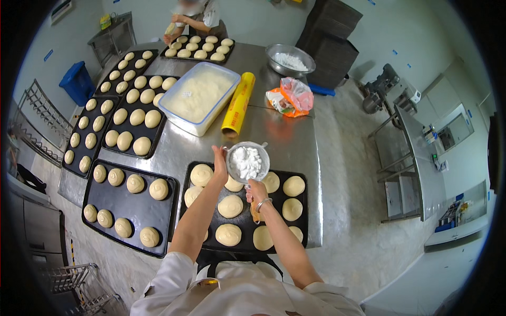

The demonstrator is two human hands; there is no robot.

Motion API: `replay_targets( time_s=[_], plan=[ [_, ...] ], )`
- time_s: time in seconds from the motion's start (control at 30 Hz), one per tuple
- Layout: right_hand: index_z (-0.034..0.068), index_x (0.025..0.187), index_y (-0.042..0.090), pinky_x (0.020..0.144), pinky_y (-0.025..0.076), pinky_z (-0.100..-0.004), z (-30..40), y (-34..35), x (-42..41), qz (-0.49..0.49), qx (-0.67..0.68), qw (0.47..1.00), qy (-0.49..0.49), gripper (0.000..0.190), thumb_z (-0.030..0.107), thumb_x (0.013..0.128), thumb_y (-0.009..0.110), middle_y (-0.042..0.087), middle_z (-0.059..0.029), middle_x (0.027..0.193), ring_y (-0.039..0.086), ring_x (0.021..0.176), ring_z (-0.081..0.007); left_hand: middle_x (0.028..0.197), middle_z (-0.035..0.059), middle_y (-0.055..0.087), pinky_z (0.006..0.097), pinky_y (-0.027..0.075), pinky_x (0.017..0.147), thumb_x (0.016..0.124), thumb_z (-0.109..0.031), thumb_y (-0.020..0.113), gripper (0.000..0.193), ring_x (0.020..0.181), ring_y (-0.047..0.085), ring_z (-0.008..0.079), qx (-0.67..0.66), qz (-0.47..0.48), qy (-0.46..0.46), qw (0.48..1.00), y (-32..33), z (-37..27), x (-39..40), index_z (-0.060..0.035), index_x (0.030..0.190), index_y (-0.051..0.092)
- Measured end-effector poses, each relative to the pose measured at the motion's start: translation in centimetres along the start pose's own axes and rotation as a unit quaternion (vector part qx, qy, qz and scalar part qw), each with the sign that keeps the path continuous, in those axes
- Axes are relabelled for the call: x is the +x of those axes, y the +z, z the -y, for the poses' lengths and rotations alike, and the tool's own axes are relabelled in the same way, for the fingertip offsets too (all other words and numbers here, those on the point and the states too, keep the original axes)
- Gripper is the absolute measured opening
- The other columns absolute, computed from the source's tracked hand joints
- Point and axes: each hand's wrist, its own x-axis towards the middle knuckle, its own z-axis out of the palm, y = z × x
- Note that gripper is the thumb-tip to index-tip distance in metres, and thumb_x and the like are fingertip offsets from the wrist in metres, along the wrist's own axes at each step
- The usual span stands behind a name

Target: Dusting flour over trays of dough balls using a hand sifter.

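My right hand (257,192) grips the wooden handle (254,211) of a fine-mesh sieve. A lumpy mound of white powder (247,162) lies in the sieve (232,172). Upright at the sieve's left rim, my left hand (220,161) has its palm towards the rim and its fingers extended. Whether it touches the rim is hard to tell. Below both hands is a black baking tray (247,219) with several round dough buns (230,206), some partly hidden by my forearms. Fine white specks show on the tray between them.
Left of me, another black tray (130,205) carries two rows of buns. Ahead are a lidded plastic tub (197,94), a yellow film roll (239,104), an orange-and-white plastic bag (292,96) and a steel bowl of white powder (290,61). Across the table, a person (201,21) holds a piping bag over a tray.
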Motion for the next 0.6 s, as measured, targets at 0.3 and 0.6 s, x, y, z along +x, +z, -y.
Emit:
replay_targets(
  time_s=[0.3,0.6],
  plan=[
    [0.008,0.071,0.043,0.033,0.027,-0.0248,1.3,-5.4,-1.0,-0.023,-0.017,0.999,0.019,0.022,0.024,0.083,0.052,0.039,0.0011,0.053,0.035,0.037,-0.0084,0.14,0.0106,0.033,0.0336,0.021,0.107,0.085,-0.07,0.021,0.091,0.128,0.032,0.02,0.005,0.088,-0.086,0.992,4.1,3.2,-0.3,0.0023,0.139,0.021],
    [0.009,0.069,0.043,0.032,0.026,-0.0243,2.8,-11.0,-1.4,-0.082,0.026,0.996,-0.037,0.022,0.024,0.083,0.052,0.036,0.0022,0.05,0.035,0.036,-0.0085,0.144,0.0123,0.026,0.0333,0.018,0.109,0.084,-0.07,0.021,0.09,0.133,0.025,0.0212,-0.007,0.11,-0.095,0.989,10.5,7.6,-1.3,0.0015,0.139,0.02]
  ],
)
